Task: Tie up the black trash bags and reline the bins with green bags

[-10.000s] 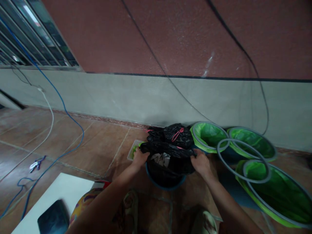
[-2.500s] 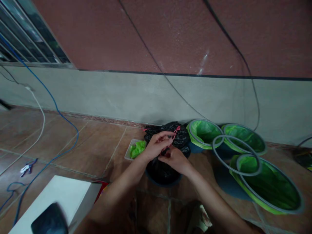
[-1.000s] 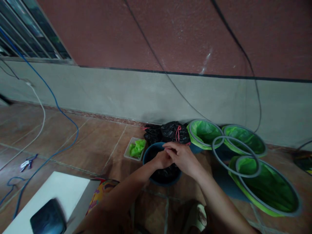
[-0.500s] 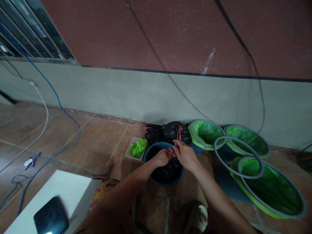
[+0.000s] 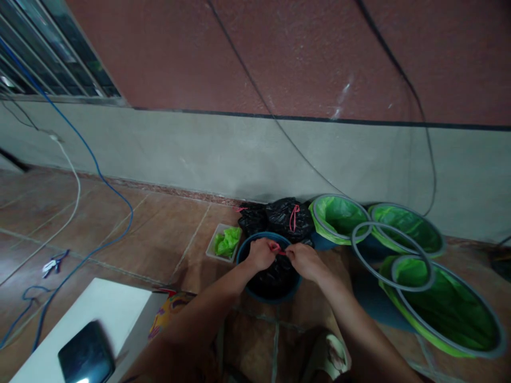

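A black plastic bag [image 5: 275,274] sits inside a blue bucket [image 5: 266,295] on the tiled floor. Over its gathered top, my left hand [image 5: 260,253] and my right hand [image 5: 304,261] are both closed, each pinching an end of a thin red string [image 5: 275,248] stretched between them. Behind the bucket, against the wall, lie other tied black bags [image 5: 284,219], one with a red tie on it.
A small white tray with green stuff [image 5: 224,242] lies left of the bucket. Green-lined hoops [image 5: 403,244] lie to the right. Blue and white cables [image 5: 99,181] run over the floor at left. A white box with a dark device [image 5: 85,356] is at bottom left.
My hands have moved from spreading the bag's mouth to gathering it shut. In the last second they picked up the red string and drew apart along it.
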`<action>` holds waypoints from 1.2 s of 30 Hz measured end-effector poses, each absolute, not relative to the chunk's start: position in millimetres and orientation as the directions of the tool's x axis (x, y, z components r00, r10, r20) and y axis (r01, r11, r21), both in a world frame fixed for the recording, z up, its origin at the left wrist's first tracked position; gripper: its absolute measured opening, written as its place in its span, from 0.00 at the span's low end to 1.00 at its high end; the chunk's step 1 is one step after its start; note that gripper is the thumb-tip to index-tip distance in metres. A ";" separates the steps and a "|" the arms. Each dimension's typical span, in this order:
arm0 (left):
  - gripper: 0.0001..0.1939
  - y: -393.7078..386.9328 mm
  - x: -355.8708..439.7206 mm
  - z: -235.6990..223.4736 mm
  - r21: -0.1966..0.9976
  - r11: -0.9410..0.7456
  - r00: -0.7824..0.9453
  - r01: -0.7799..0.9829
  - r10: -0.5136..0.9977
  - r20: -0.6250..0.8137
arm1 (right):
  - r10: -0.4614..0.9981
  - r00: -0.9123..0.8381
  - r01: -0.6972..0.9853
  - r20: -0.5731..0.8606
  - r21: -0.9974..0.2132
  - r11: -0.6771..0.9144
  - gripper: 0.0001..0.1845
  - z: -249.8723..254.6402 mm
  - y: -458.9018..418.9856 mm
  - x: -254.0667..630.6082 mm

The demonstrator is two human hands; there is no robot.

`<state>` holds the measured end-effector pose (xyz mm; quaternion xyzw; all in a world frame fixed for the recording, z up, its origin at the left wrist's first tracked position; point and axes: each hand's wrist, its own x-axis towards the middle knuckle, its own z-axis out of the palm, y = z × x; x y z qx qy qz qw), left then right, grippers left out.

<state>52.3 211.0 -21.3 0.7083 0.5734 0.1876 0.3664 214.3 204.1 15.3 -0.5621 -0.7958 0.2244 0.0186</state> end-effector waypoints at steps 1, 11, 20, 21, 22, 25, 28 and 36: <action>0.14 208.8 52.0 -17.6 0.684 -0.097 0.260 0.723 0.955 -0.140 | 0.900 -0.369 0.886 -0.233 -0.379 0.265 0.18 15.1 204.1 215.0; 0.15 193.5 49.0 4.9 0.367 -0.424 0.458 0.828 0.889 -0.006 | 0.926 -0.374 0.628 -0.042 -0.747 0.219 0.27 -14.2 212.6 200.0; 0.14 195.5 45.3 -1.3 0.222 -0.467 0.455 0.856 0.884 0.104 | 0.922 -0.374 0.397 -0.099 -0.916 0.063 0.19 -38.7 217.4 198.1; 0.14 195.5 45.4 -2.1 0.216 -0.461 0.447 0.861 0.887 0.114 | 0.917 -0.381 0.369 -0.114 -0.929 0.038 0.18 -38.5 216.8 198.0; 0.13 195.4 45.5 -2.8 0.209 -0.455 0.439 0.865 0.890 0.124 | 0.913 -0.386 0.340 -0.129 -0.940 0.011 0.18 -37.9 216.1 197.8; 0.13 195.2 45.9 -4.0 0.187 -0.438 0.416 0.879 0.897 0.147 | 0.908 -0.372 0.267 -0.193 -0.959 -0.095 0.15 -35.0 214.5 198.4; 0.14 195.6 46.3 -4.1 0.186 -0.421 0.396 0.888 0.905 0.155 | 0.904 -0.344 0.249 -0.254 -0.953 -0.173 0.12 -32.7 214.4 200.5; 0.12 196.5 48.1 -5.2 0.238 -0.420 0.402 0.876 0.908 0.120 | 0.966 -0.249 0.491 -0.075 -0.869 0.059 0.11 -34.5 216.8 203.8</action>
